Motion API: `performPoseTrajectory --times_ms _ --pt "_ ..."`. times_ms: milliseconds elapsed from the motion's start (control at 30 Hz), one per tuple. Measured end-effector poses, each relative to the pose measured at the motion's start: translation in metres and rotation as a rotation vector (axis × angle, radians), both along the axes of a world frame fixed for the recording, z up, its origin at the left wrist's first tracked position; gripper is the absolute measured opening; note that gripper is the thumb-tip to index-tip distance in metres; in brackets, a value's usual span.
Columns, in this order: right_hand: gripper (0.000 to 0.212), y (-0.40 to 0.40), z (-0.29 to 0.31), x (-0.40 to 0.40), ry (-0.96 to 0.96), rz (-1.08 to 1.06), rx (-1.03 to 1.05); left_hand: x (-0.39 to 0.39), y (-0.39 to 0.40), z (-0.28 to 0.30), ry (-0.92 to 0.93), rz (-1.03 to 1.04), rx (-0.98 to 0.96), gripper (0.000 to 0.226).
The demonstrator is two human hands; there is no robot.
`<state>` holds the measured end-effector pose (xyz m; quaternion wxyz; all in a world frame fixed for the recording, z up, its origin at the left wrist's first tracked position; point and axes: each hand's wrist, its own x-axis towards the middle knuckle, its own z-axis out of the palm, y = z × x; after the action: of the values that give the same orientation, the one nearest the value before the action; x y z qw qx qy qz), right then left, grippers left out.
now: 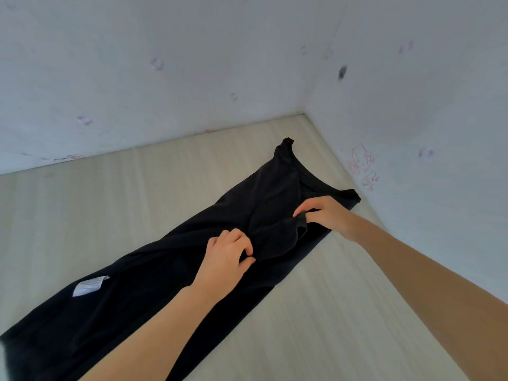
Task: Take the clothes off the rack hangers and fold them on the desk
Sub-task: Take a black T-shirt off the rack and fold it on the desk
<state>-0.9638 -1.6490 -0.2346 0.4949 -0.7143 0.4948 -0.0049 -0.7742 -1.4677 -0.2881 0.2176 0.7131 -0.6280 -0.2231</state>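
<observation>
A long black garment (154, 292) of thin, smooth, matte cloth lies stretched on the desk (316, 312), running as a narrow band from the near left edge of the desk toward its far right corner; what kind of garment it is, I cannot tell for sure; its far end, closest to the corner, has a curved hemmed opening with two small pointed tips, and the cloth there lies in soft folds; near the left end of the garment a small white striped label (89, 285) of rectangular shape lies on the black cloth. The desk has a pale wood-grain surface with fine straight lines, flat and slightly shiny. The left hand (226, 254) is on the middle of the garment, its fingers curled and pinching a fold of the cloth between thumb and fingertips; the right hand (325, 214) is beyond it, nearer to the desk corner, and it grips a raised, bunched edge of the same cloth with bent fingers; both bare forearms reach in from the near side. Behind the desk two pale walls (165, 78) meet at its far corner; they carry faint pink cartoon drawings, and the right wall has one small dark mark (342, 72).
</observation>
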Motion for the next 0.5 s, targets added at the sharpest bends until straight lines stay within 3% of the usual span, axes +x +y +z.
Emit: performPoseTrajectory --times_ms 67,167,233,300,400,500 --pt "0.010 -0.003 -0.004 -0.001 0.016 -0.006 0.013 -0.001 -0.003 0.003 0.051 0.043 -0.007 0.009" --pt "0.037 -0.009 -0.007 0.006 0.003 -0.133 -0.034 -0.001 -0.006 0.014 0.332 0.243 0.048 0.009" --pt "0.035 -0.012 -0.012 0.016 0.095 -0.148 -0.171 0.001 -0.011 0.020 0.541 0.438 0.083 0.007" --pt "0.031 -0.012 -0.021 0.027 0.206 -0.119 -0.268 0.008 -0.014 0.018 0.633 0.560 0.116 0.007" --pt "0.027 -0.006 -0.028 0.039 0.265 -0.128 -0.351 0.018 -0.007 0.016 0.601 0.606 0.134 0.012" --pt "0.032 0.007 -0.018 0.051 0.336 -0.093 -0.615 0.038 0.018 0.019 0.437 0.589 0.089 0.021"
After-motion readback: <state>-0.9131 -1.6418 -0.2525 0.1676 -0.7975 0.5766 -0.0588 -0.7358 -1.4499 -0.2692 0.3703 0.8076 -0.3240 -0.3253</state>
